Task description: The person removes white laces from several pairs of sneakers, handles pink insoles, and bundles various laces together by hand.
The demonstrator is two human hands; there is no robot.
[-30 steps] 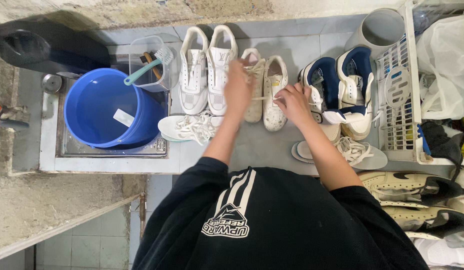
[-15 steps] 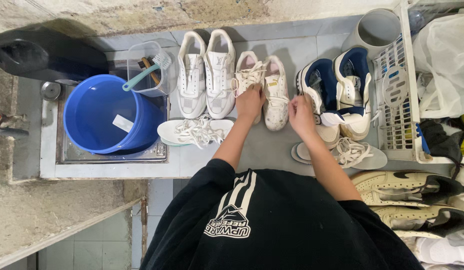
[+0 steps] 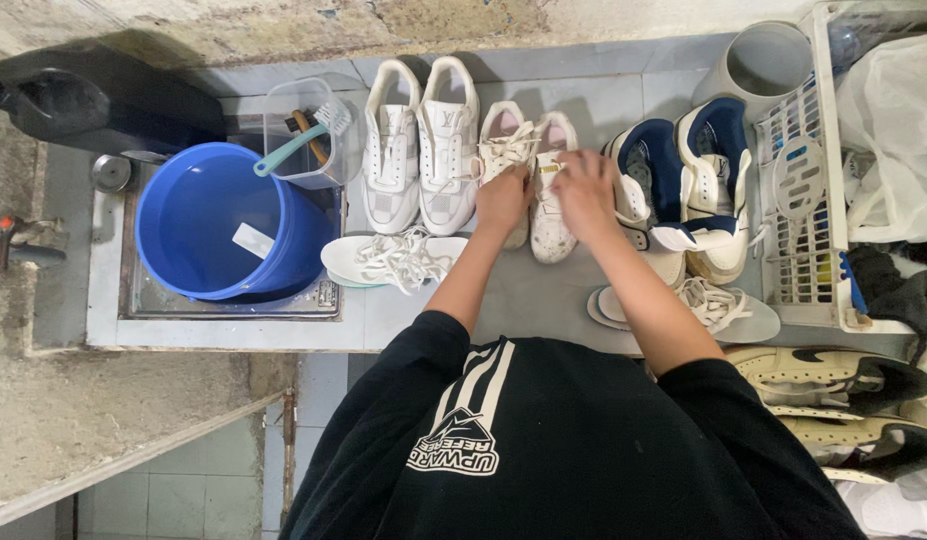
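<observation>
On the grey tiled counter [image 3: 544,300], a small pair of pale, soiled sneakers [image 3: 544,200] stands between a clean white pair [image 3: 424,150] and a navy-and-white pair [image 3: 684,180], with both hands working at its middle. Left hand [image 3: 504,197] lies over the left shoe of the pair, fingers curled down onto its tongue beside the loose laces [image 3: 502,148]; whether they pinch a lace cannot be told. Right hand [image 3: 587,190] covers the right shoe, fingers slightly spread and bent over its throat. Sound practice, judging from this posture, is to steady each shoe with the palm, draw laces free eyelet by eyelet rather than tugging, and keep them apart from the lace heaps on the removed insoles [image 3: 394,260]. Blue bucket [image 3: 224,220] and brush tub [image 3: 304,130] stand well to the left.
</observation>
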